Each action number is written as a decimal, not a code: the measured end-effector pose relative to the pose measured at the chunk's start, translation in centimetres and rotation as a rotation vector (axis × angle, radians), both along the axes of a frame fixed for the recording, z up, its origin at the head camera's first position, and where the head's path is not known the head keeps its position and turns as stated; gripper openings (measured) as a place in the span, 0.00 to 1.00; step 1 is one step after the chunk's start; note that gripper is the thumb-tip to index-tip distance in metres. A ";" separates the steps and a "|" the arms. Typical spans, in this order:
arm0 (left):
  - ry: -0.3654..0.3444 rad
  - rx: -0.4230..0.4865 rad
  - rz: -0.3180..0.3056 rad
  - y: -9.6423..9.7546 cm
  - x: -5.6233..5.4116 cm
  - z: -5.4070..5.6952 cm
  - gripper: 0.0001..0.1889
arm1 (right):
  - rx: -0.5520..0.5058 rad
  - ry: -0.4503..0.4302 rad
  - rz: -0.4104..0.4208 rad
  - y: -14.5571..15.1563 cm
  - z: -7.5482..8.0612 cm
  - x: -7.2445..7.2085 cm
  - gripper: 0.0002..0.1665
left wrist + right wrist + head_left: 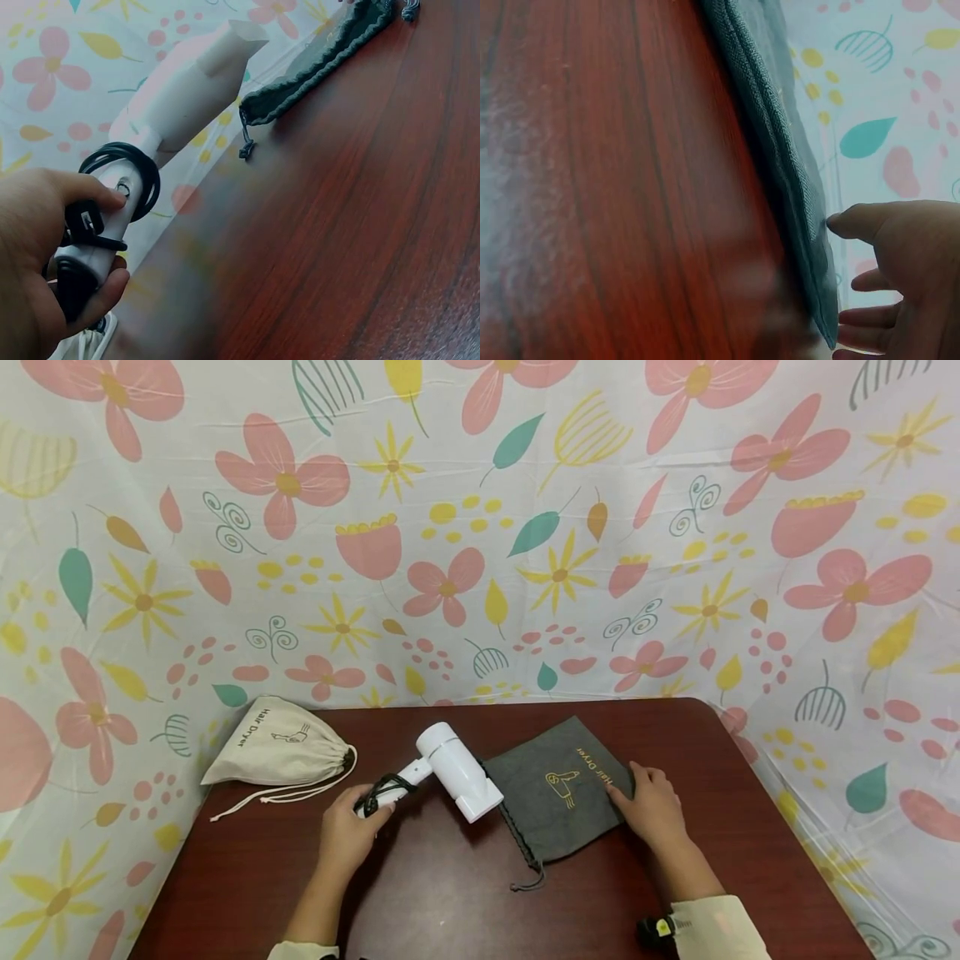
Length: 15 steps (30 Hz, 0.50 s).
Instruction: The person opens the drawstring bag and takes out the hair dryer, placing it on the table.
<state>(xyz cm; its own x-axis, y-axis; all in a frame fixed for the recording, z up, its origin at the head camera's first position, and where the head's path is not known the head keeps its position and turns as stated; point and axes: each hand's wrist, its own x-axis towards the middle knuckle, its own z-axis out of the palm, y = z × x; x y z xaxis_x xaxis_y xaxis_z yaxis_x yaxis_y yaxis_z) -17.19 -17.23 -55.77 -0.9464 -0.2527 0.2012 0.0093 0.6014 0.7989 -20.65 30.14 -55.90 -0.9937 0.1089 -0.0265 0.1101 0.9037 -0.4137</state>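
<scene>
My left hand (351, 828) grips the handle of a white hair dryer (459, 770). The dryer's black cord (146, 176) is looped round that handle, and my thumb lies along it in the left wrist view. The nozzle points right, beside the mouth of a dark grey drawstring bag (528, 777). Flat on the table, the bag bears a gold dryer drawing and the words "Hair Dryer". My right hand (654, 806) touches the bag's right end, thumb on its upper face and the other fingers loosely extended at its edge.
A cream drawstring pouch (281, 743) with a similar print lies at the table's back left, its white cords (277, 795) trailing forward. The dark red wooden table (450, 902) ends at a flowered cloth (480, 568) behind and at both sides.
</scene>
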 end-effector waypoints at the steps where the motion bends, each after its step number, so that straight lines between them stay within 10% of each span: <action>1: 0.003 0.002 0.013 0.0 0.0 0.0 0.20 | 0.005 -0.002 -0.006 0.1 0.0 0.1 0.46; 15: -0.013 0.025 0.110 -0.4 -0.2 -0.2 0.21 | 0.004 -0.029 -0.050 1.3 -0.4 1.4 0.48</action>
